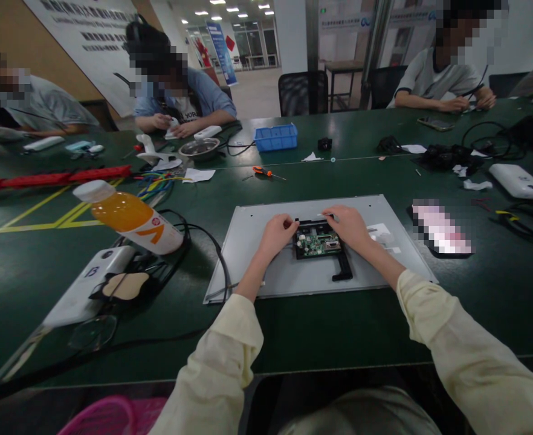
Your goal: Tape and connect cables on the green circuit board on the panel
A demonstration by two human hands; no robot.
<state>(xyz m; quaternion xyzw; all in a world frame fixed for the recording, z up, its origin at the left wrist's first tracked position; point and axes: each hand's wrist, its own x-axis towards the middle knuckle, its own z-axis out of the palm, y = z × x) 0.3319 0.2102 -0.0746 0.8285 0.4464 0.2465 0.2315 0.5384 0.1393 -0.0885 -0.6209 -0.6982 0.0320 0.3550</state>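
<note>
A green circuit board sits in a black plastic frame, which lies on a pale grey metal panel. My left hand is closed, its fingertips pinched at the frame's upper left corner. At the upper right corner my right hand bends over the frame, thumb and fingers closed on its edge. A sliver of something white shows by the right fingertips, too small to name. From the frame's lower right a black arm-like piece sticks out towards me. Thin cables run from the panel's left side.
Left of the panel stand a tilted orange drink bottle, a white power bank and loose black cables. A phone lies to the right. Beyond are an orange screwdriver and a blue basket. Several people sit across the table.
</note>
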